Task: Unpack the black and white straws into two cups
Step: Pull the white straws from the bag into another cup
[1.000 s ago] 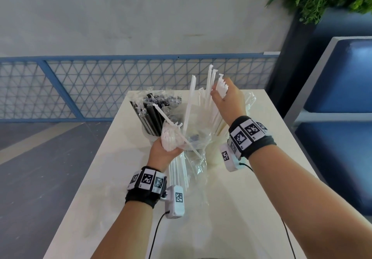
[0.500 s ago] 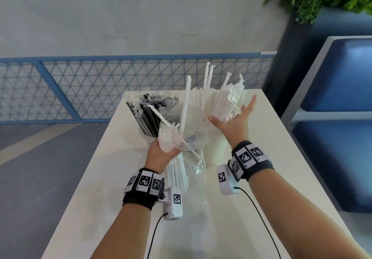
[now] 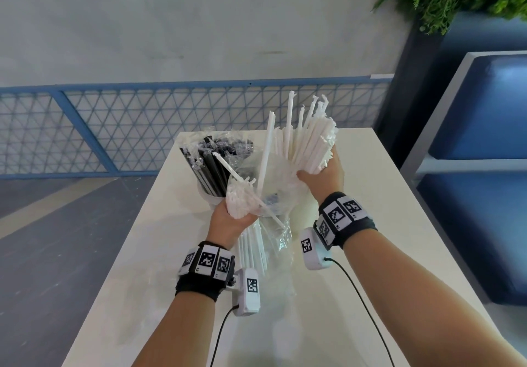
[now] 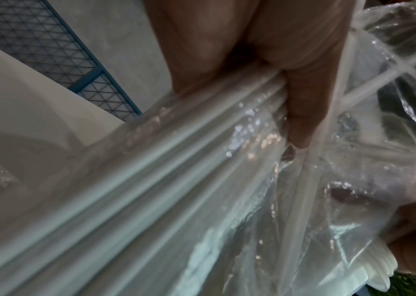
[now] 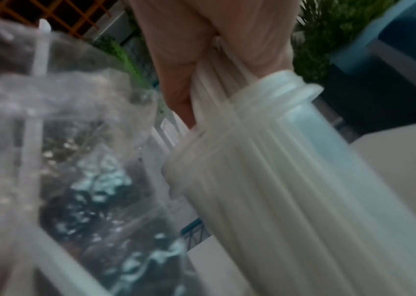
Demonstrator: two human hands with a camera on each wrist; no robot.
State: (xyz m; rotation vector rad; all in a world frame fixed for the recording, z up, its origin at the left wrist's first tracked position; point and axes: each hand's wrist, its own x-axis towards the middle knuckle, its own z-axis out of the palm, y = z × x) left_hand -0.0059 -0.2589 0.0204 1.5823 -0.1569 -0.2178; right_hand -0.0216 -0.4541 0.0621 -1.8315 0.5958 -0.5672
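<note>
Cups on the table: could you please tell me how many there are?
2. One cup holds the black straws, beyond the left hand gripping the bag; the other cup, under the right hand, contains the white straws it grips. Another might be hidden.

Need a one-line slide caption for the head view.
Right hand gathers white straws in a cup; left hand grips the bag of remaining straws, beside black straws.

No legible txt anywhere; wrist bands (image 3: 207,261) carry only square code markers.

Head: looks down over table (image 3: 370,195) | wrists: pressed close along each palm | shared: white straws (image 3: 310,144), clear bag (image 3: 273,192)
</note>
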